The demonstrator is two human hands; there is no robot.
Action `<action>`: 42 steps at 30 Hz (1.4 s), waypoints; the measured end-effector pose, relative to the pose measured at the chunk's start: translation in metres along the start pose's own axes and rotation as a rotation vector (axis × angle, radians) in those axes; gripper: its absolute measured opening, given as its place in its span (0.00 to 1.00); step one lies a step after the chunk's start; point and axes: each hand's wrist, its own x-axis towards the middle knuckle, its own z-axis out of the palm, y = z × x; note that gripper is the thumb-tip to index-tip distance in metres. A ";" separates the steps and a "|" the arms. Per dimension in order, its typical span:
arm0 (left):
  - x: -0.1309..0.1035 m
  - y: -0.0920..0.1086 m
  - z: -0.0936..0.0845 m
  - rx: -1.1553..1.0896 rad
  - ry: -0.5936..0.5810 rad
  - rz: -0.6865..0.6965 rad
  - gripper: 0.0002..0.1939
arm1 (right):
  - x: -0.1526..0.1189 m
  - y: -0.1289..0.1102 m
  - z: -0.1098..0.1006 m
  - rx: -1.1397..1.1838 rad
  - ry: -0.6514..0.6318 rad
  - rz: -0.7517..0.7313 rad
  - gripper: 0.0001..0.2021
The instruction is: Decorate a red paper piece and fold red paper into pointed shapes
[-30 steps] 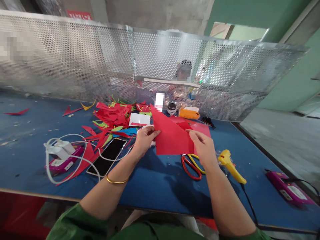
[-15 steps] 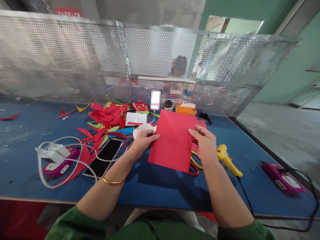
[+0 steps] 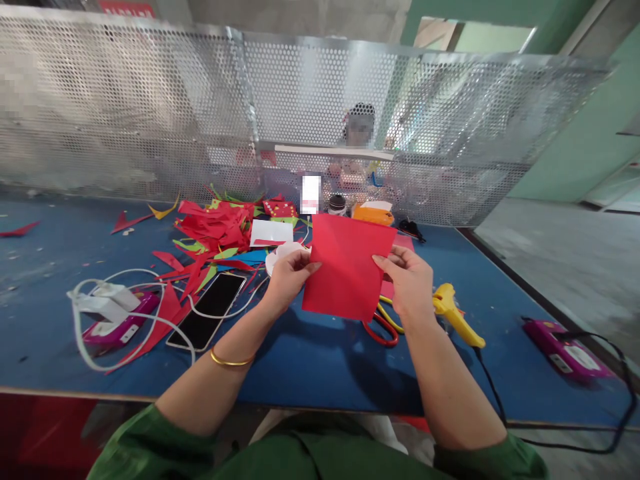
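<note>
A plain red sheet of paper [image 3: 347, 267] is held up above the blue table, tilted toward me. My left hand [image 3: 290, 279] pinches its left edge between thumb and fingers. On the opposite edge, my right hand [image 3: 407, 277] grips the sheet the same way, thumb in front. Behind and below the sheet lie scissors with red and yellow handles [image 3: 384, 331]; their blades are hidden. More red paper [image 3: 404, 242] shows partly behind my right hand. A yellow glue gun [image 3: 457, 317] rests just right of my right wrist.
Red, green and blue paper scraps [image 3: 215, 227] pile up at the back left. A black-screened phone [image 3: 210, 310] lies among white cables beside a purple power strip [image 3: 120, 323]. Another purple strip [image 3: 567, 350] sits at right. A perforated metal screen [image 3: 190, 113] borders the back; a person sits beyond it.
The red sheet has tilted and its lower edge has risen, uncovering more of the scissor handles. Both hands keep their hold. The view has shifted slightly.
</note>
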 end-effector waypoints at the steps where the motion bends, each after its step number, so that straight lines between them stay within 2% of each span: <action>1: -0.001 0.000 0.000 0.000 0.000 0.004 0.14 | 0.000 0.000 0.000 0.004 0.005 -0.002 0.21; 5: -0.003 0.004 0.001 0.001 0.006 0.016 0.10 | 0.001 0.000 -0.001 0.011 0.046 -0.020 0.21; 9: -0.004 0.005 0.002 -0.010 0.009 0.014 0.10 | 0.002 0.002 -0.002 -0.018 0.059 -0.066 0.22; 15: -0.004 0.005 0.004 -0.118 -0.040 -0.035 0.18 | -0.002 0.002 0.001 -0.024 -0.069 -0.070 0.19; 22: -0.005 0.007 0.003 -0.213 -0.061 -0.092 0.23 | -0.010 -0.001 0.005 -0.005 -0.199 -0.029 0.16; 28: -0.007 0.008 0.001 -0.273 -0.018 -0.139 0.24 | -0.018 -0.002 0.001 0.021 -0.366 0.126 0.19; 30: -0.006 0.008 0.000 -0.280 -0.013 -0.163 0.23 | -0.019 -0.002 0.000 0.093 -0.304 0.178 0.19; 32: -0.005 0.008 -0.001 -0.285 0.006 -0.180 0.23 | -0.018 -0.003 0.000 0.179 -0.188 0.185 0.17; 34: -0.005 0.007 0.000 -0.294 0.033 -0.198 0.25 | -0.016 -0.003 0.000 0.233 -0.091 0.152 0.15; 37: -0.011 0.003 0.009 -0.325 0.053 -0.255 0.25 | -0.014 -0.003 0.003 0.279 -0.018 0.101 0.16; 40: -0.025 -0.001 0.022 -0.381 0.025 -0.403 0.23 | -0.016 -0.002 0.010 0.306 -0.003 0.081 0.16; 42: -0.036 -0.002 0.031 -0.425 -0.038 -0.536 0.22 | -0.020 0.000 0.016 0.312 -0.011 0.085 0.16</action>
